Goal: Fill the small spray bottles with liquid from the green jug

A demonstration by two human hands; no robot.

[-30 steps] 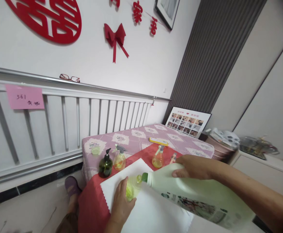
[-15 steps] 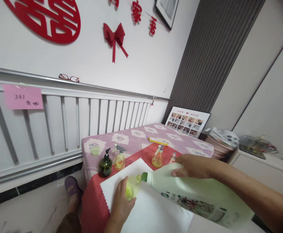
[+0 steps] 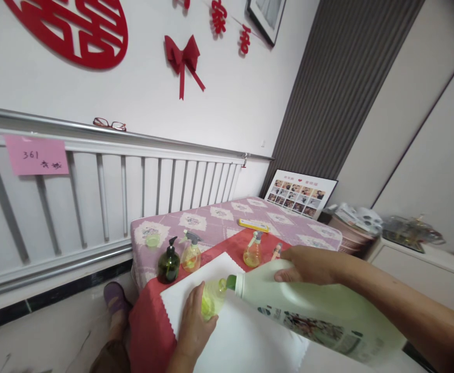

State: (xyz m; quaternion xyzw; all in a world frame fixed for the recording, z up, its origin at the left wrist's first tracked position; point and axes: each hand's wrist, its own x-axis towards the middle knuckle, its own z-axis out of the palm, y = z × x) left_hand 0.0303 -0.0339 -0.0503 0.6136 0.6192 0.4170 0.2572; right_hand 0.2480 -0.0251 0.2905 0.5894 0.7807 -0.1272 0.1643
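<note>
The bare left hand (image 3: 193,325) stands up from the bottom edge of the view, its wrist (image 3: 182,358) below it, and its fingers and thumb are curved in a closed hold, with the thumb on the right side. The bare right hand (image 3: 297,265) is also closed in a grip, its back turned upward. The bare right forearm (image 3: 386,299) slopes down toward the right edge.

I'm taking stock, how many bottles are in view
5 clearly: a small bottle in your left hand, a large bottle in your right hand, a dark pump bottle with a spray bottle beside it, another spray bottle farther right. Something half-hidden beside that may be another.
</note>
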